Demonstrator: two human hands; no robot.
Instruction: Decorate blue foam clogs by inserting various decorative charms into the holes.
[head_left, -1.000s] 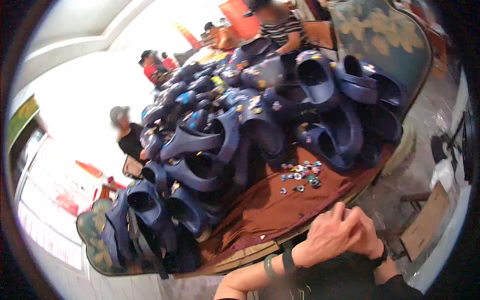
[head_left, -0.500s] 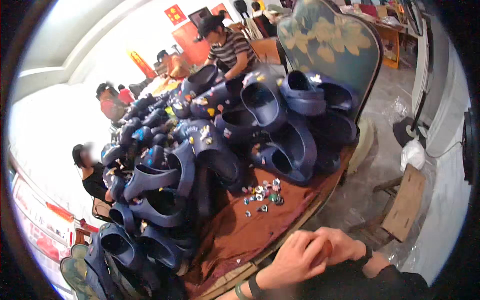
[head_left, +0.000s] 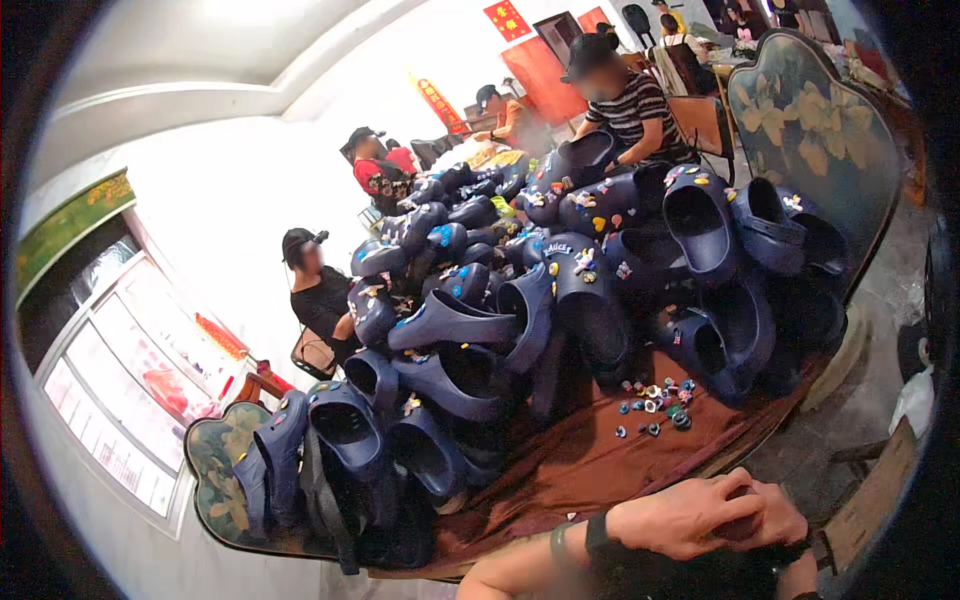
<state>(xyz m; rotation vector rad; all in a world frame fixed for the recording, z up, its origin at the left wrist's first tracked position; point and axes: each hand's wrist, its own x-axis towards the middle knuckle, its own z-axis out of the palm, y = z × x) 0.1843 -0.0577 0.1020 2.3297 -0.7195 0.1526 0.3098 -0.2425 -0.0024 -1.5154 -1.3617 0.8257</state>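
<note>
My left hand (head_left: 685, 515) and my right hand (head_left: 785, 520) are pressed together at the lower edge, just in front of the table. Their fingers curl around a small dark object (head_left: 741, 527) that is mostly hidden; I cannot tell what it is. Dark bands sit on both wrists, plus a green one on the left. Nearest on the table is a scatter of small colourful shoe charms (head_left: 655, 400). Behind them rises a big pile of navy clogs (head_left: 560, 300), several with charms on them.
A brown cloth (head_left: 600, 470) covers the round table. More navy clogs (head_left: 345, 440) lie at its left end on a floral chair (head_left: 215, 460). Several people sit around the far side (head_left: 625, 100). Another floral chair back (head_left: 810, 130) stands at the right.
The view has swung and tilted, so the pile sits differently in the picture. My hands stay clasped together at the lower edge.
</note>
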